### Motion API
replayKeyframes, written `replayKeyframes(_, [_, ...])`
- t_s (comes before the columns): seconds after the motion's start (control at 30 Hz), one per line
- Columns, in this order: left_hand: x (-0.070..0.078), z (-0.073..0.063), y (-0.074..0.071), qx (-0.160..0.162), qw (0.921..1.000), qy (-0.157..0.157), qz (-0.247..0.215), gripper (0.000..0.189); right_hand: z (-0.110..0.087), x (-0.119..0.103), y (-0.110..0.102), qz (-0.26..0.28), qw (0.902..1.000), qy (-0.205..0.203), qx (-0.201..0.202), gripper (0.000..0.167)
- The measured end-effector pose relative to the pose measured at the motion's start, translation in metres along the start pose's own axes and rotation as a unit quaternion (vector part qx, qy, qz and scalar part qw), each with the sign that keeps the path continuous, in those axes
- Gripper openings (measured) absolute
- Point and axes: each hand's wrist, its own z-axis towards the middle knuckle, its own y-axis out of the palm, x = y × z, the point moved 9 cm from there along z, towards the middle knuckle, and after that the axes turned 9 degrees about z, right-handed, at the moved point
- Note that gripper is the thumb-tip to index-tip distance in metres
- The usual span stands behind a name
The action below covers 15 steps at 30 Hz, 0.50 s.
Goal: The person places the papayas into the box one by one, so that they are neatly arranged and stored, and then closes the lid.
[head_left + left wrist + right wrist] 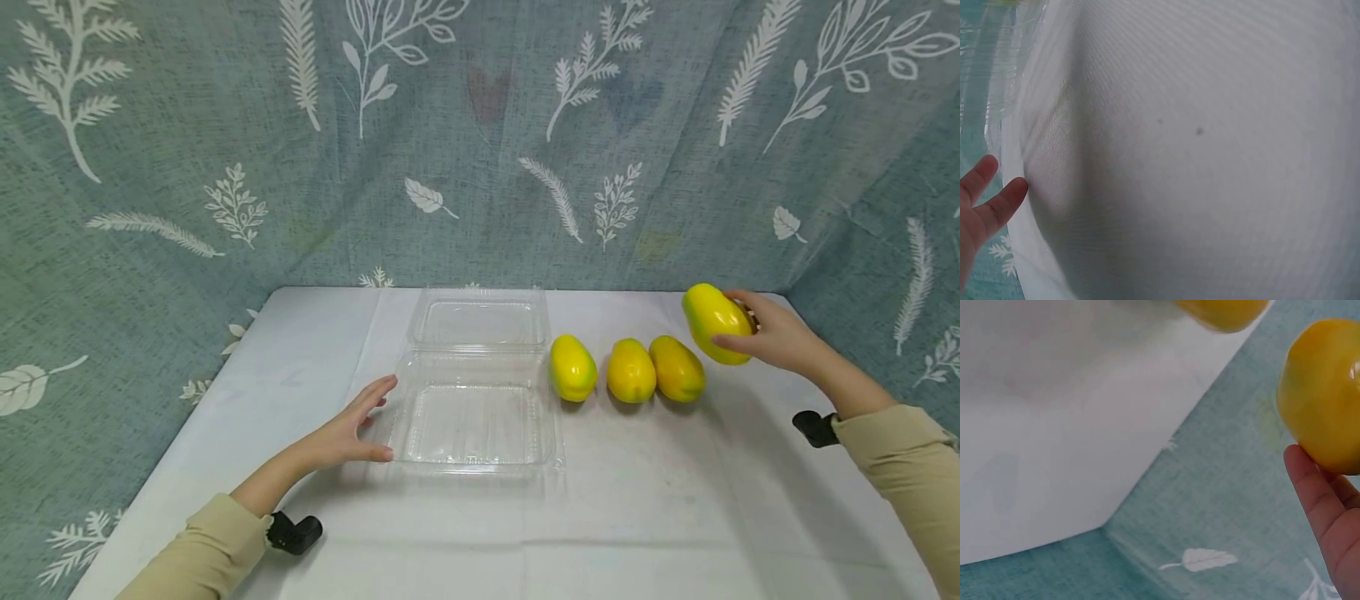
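Observation:
In the head view, my right hand (776, 337) holds a yellow mango (712, 321) with a greenish side, up over the right back part of the table. The right wrist view shows that mango (1325, 394) against the fingers (1319, 494). My left hand (341, 437) is at the left side of a clear plastic clamshell container (472, 425), fingers spread, thumb by its front left corner. The container lies open and empty, its lid (480, 323) folded back behind the base. To its right rest three more mangoes, a left one (573, 368), a middle one (631, 371) and a right one (677, 369).
A white cloth (600, 517) covers the table. Behind and beside it hang green-blue curtains (465, 225) with white leaf prints. Black wrist cameras (295, 533) sit below both wrists.

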Motion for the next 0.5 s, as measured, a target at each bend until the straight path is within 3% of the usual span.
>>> replayKeyframes(0.33, [0.003, -0.003, -0.002, 0.018, 0.9992, 0.029, 0.019, 0.093, 0.003, -0.033, 0.006, 0.023, 0.9994, -0.026, -0.001, 0.079])
replayKeyframes(0.5, [0.006, -0.006, -0.002, 0.028, 0.9976, 0.037, 0.051, 0.089, 0.005, -0.052, 0.015, 0.030, 0.9989, -0.035, -0.005, 0.078])
